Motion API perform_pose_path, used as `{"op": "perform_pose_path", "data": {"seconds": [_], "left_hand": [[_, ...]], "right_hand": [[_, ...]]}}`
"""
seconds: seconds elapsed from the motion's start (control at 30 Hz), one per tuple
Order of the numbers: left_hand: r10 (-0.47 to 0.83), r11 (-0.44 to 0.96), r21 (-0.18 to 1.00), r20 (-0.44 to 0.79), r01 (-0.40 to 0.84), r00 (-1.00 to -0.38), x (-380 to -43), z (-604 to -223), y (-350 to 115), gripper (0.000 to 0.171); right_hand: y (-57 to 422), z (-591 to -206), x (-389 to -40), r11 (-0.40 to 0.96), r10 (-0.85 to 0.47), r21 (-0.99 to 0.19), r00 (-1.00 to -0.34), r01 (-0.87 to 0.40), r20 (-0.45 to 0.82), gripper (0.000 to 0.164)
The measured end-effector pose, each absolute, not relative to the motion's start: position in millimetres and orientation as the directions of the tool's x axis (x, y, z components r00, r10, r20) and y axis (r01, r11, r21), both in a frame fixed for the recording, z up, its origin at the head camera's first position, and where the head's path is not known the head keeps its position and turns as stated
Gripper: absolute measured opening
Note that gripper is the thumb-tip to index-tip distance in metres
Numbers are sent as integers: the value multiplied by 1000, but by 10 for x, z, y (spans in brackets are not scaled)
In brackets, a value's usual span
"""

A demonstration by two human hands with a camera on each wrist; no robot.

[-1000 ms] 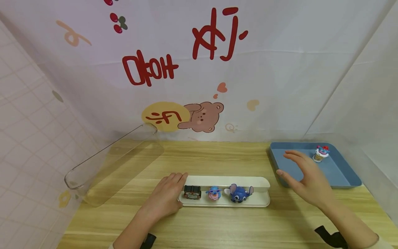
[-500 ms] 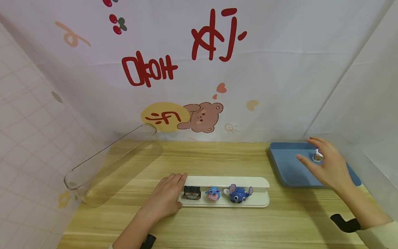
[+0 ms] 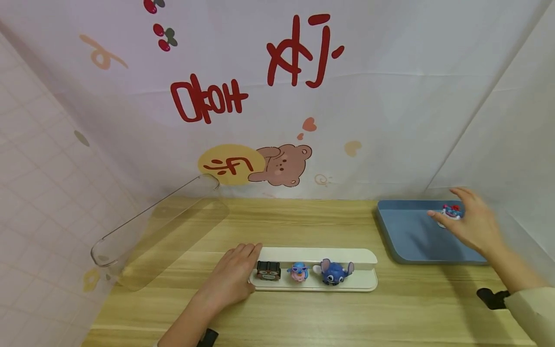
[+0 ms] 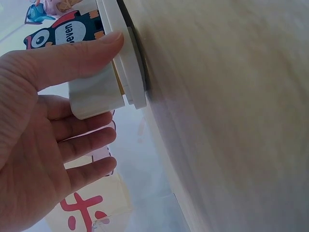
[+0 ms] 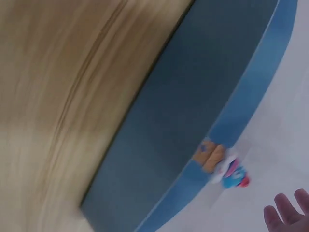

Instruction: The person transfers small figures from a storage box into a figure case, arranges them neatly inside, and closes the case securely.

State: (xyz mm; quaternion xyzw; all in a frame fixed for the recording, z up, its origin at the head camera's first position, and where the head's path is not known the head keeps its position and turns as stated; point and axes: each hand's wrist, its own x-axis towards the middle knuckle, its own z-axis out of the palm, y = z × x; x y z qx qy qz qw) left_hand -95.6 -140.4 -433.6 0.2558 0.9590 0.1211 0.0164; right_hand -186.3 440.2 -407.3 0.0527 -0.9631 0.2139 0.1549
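My left hand (image 3: 234, 273) grips the left end of a white two-step display stand (image 3: 323, 254), thumb in front and fingers behind, also seen in the left wrist view. On the stand are a black figurine (image 3: 269, 271), a small blue figurine with sunglasses (image 3: 298, 272) and a big-eared blue figurine (image 3: 334, 273). My right hand (image 3: 481, 229) is over the blue tray (image 3: 407, 236), fingers spread, around a small figurine (image 3: 452, 211) with a white, blue and red top. Contact is not visible. The right wrist view shows that figurine's brown base (image 5: 210, 155) apart from the fingertips.
A clear plastic cover (image 3: 160, 236) lies slanted on the wooden table (image 3: 299, 217) at the left. White printed cloth (image 3: 373, 111) hangs behind and along both sides. The tray stands near the right-hand cloth.
My right hand has moved right and toward the back, from the tray's left side to the small figurine. The left hand stays on the display stand.
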Motion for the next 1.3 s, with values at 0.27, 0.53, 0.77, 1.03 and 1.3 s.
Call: {"op": "perform_pose_path", "data": {"seconds": [0.27, 0.53, 0.77, 1.03, 1.3], "left_hand": [[495, 840, 238, 30, 487, -868, -958, -4344, -1415, 96], [498, 838, 236, 41, 493, -866, -958, -4341, -1412, 95], [500, 838, 233, 36, 494, -865, -962, -4348, -1408, 97], [505, 837, 215, 46, 503, -862, -968, -4356, -1409, 97], [503, 839, 222, 38, 498, -864, -963, -4360, -1420, 98]], "right_hand": [[4598, -4174, -1954, 900, 37, -435, -983, -44, 178, 106], [4716, -4312, -2031, 916, 12, -399, -993, -37, 120, 112], [4791, -4384, -2043, 936, 27, -353, -995, -6, 91, 97], [4815, -4440, -2045, 934, 28, -356, -988, -27, 150, 70], [4791, -4427, -2031, 920, 20, -388, -984, -52, 178, 63]]}}
